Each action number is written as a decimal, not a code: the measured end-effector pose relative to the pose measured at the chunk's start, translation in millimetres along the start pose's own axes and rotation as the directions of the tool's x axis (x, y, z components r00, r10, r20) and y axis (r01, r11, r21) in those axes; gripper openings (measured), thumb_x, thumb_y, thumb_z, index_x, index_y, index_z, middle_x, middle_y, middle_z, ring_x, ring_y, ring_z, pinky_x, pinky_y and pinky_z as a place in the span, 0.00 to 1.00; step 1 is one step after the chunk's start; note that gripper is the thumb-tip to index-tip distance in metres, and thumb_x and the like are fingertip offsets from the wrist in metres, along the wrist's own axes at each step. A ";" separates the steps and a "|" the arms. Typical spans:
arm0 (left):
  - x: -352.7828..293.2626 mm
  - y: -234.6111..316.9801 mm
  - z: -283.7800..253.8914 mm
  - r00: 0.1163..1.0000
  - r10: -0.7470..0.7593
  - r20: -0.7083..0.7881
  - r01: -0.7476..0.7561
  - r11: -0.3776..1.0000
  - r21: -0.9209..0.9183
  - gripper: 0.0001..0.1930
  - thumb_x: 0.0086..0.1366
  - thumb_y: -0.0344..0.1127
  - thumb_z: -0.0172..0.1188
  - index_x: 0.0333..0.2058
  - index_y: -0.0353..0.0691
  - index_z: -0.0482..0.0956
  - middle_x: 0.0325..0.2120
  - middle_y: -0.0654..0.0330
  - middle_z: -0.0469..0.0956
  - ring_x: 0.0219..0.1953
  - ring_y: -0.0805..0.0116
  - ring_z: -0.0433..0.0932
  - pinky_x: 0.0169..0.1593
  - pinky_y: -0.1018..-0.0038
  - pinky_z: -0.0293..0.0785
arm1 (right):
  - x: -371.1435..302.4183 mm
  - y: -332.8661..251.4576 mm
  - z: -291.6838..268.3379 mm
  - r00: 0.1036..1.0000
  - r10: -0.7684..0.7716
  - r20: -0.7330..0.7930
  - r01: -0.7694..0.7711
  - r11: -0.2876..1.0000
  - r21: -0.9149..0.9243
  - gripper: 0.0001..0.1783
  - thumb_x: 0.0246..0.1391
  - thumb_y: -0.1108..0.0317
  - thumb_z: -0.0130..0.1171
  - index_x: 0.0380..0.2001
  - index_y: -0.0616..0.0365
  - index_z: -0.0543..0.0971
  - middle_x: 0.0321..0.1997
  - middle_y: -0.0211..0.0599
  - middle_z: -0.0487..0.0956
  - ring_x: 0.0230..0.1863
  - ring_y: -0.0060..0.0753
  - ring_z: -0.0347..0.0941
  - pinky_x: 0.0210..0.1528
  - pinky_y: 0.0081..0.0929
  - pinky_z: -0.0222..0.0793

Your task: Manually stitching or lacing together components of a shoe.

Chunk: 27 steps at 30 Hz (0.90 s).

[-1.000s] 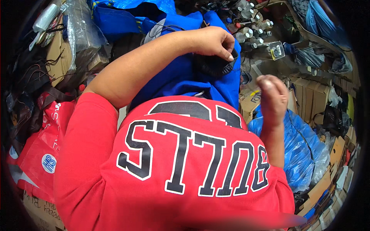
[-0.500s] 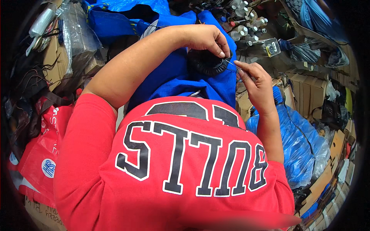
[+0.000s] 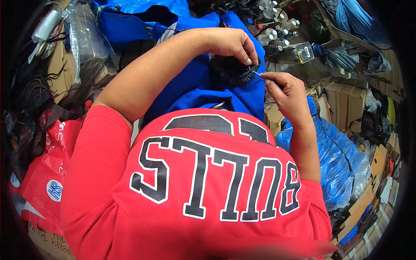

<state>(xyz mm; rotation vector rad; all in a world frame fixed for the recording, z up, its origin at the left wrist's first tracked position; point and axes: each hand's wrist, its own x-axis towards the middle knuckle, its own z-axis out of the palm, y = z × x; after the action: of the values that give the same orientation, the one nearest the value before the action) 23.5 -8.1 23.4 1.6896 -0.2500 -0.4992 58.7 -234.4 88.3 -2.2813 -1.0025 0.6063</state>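
Note:
A black, round piece with a ridged, gathered-looking rim point(image 3: 236, 79) rests on my blue-clad lap. My left hand point(image 3: 237, 47) reaches over it from above, its thumb and fingers closed on the far right edge. On the right side, my right hand point(image 3: 284, 89) pinches a thin, shiny, needle-like tool point(image 3: 257, 74) between thumb and forefinger. The tool points at the black piece's edge, close to my left fingertips. Whether its tip has gone into the material, I cannot tell. The inside of the black piece is too dark to make out.
Several plastic bottles point(image 3: 277, 32) crowd the far right, near a clear container point(image 3: 303, 53). A blue plastic-wrapped bundle point(image 3: 331, 160) lies beside my right forearm, with cardboard boxes point(image 3: 346, 102) beyond it. A blue bag point(image 3: 125, 28) stands far left; a red bag point(image 3: 45, 169) sits at my left.
My right hand has turned and shifted slightly, lowering its fingertips toward the left. The needle-like tool now sits lower along the black piece's edge. My left hand has stayed nearly still.

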 end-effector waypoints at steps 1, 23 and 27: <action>0.7 -0.6 -0.1 1.000 0.006 0.002 -0.006 1.000 -0.007 0.14 0.55 0.33 0.62 0.42 0.37 0.80 0.35 0.63 0.81 0.37 0.76 0.77 0.45 0.79 0.70 | 0.4 -1.3 0.2 1.000 0.017 0.004 -0.017 1.000 -0.005 0.10 0.49 0.72 0.56 0.36 0.59 0.81 0.28 0.44 0.79 0.28 0.31 0.76 0.31 0.25 0.70; 21.5 -4.1 -1.3 0.998 -0.023 0.059 0.017 0.995 0.094 0.13 0.58 0.33 0.60 0.41 0.38 0.80 0.35 0.64 0.81 0.39 0.76 0.76 0.48 0.78 0.69 | 13.5 6.8 13.0 0.971 -0.236 -0.036 0.212 0.923 -0.322 0.07 0.49 0.70 0.57 0.33 0.54 0.80 0.26 0.38 0.78 0.30 0.37 0.75 0.34 0.33 0.66; 24.7 -17.8 -4.1 0.996 0.036 0.079 -0.041 0.997 0.070 0.14 0.58 0.35 0.61 0.43 0.39 0.80 0.35 0.64 0.81 0.39 0.76 0.76 0.48 0.78 0.69 | 21.6 45.7 6.8 0.993 -0.066 0.102 0.042 0.974 0.221 0.11 0.51 0.73 0.58 0.39 0.54 0.81 0.30 0.27 0.70 0.29 0.18 0.66 0.30 0.18 0.64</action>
<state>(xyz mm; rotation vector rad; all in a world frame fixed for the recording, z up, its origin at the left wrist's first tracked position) 45.1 -12.0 2.0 1.7339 -0.3597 -0.5330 91.3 -241.1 49.6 -2.0404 -0.9932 0.7852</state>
